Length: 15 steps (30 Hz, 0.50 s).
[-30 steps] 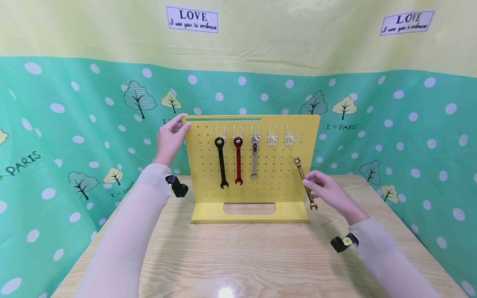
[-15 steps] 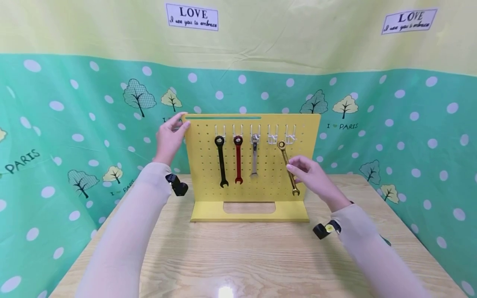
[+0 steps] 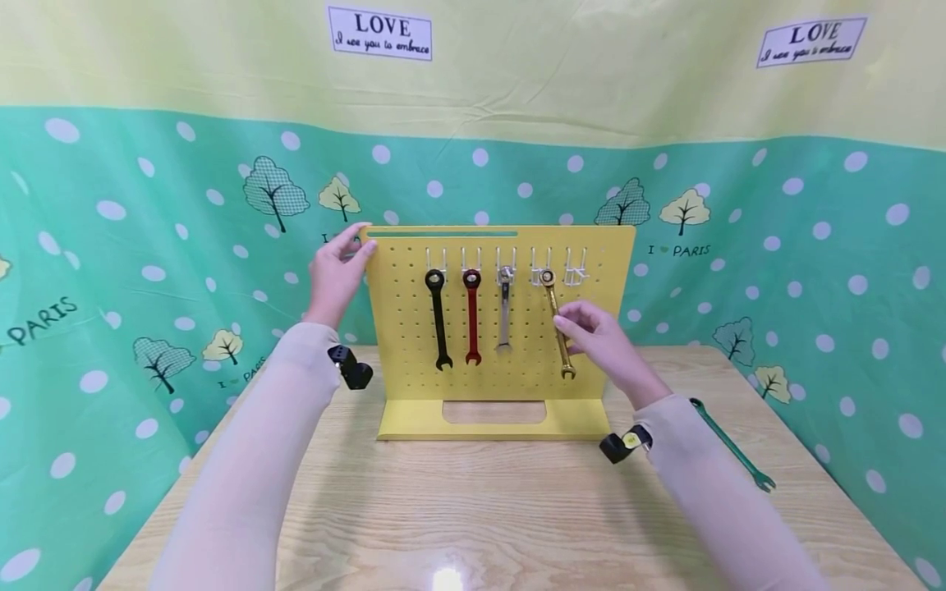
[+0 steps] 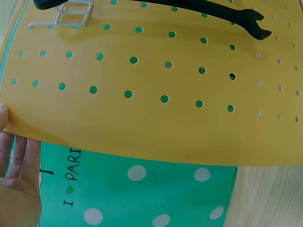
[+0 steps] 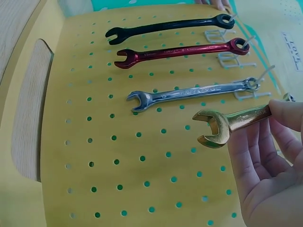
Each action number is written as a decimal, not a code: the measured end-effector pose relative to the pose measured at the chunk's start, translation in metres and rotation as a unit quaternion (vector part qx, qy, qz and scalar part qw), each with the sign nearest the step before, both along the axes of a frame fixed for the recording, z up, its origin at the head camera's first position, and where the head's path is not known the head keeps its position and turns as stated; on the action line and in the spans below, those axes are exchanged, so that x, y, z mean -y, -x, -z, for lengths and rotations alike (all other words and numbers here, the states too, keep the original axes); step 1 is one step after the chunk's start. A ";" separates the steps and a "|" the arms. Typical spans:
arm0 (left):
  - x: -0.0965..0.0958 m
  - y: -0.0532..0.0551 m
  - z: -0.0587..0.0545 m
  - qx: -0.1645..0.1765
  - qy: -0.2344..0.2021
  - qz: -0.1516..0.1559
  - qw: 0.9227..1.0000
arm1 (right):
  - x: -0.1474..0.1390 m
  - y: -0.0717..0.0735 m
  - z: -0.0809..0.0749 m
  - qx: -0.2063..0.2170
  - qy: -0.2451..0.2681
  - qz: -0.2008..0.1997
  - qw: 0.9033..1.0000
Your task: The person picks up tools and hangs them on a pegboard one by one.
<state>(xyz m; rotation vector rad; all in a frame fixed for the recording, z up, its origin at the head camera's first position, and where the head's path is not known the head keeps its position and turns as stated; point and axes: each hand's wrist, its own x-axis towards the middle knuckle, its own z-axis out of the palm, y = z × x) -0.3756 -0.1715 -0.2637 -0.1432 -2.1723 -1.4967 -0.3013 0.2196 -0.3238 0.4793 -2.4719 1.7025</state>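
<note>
My right hand pinches a gold combination wrench by its shank, thumb on top in the right wrist view. Its ring end overlaps the fourth white hook in the head view, and its open end points down the board. With thumb and fingers my left hand grips the upper left corner of the yellow pegboard. From hooks to the left hang a black wrench, a red wrench and a silver wrench. The black wrench's open end also shows in the left wrist view.
A green wrench lies on the wooden table, beside my right forearm. The rightmost white hook on the board holds nothing. Behind the board hangs a green and yellow curtain.
My right hand has carried the gold wrench left and upward, from the board's right edge to the fourth hook. The green wrench has come into view past the forearm. My left hand stays put.
</note>
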 end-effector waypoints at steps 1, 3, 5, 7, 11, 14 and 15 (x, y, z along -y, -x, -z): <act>0.000 0.000 0.000 0.001 0.000 -0.001 1.000 | 0.001 0.001 0.001 0.000 0.005 -0.001 1.000; 0.000 0.001 0.000 0.002 0.001 0.000 1.000 | 0.001 0.002 0.002 0.001 0.015 -0.002 1.000; -0.001 0.001 -0.001 0.004 0.000 0.002 1.000 | 0.002 0.003 0.004 0.005 0.026 -0.007 1.000; -0.001 0.001 -0.001 0.004 -0.001 0.004 1.000 | 0.003 0.005 0.005 0.011 0.036 -0.012 0.999; 0.000 0.001 -0.001 0.004 -0.006 0.006 1.000 | 0.007 0.012 0.009 0.022 0.047 -0.022 0.998; 0.000 0.001 0.000 0.003 -0.004 0.006 1.000 | 0.010 0.018 0.011 0.030 0.058 -0.022 0.998; 0.000 0.001 0.000 0.002 -0.001 0.005 1.000 | 0.012 0.020 0.011 0.034 0.062 -0.019 0.997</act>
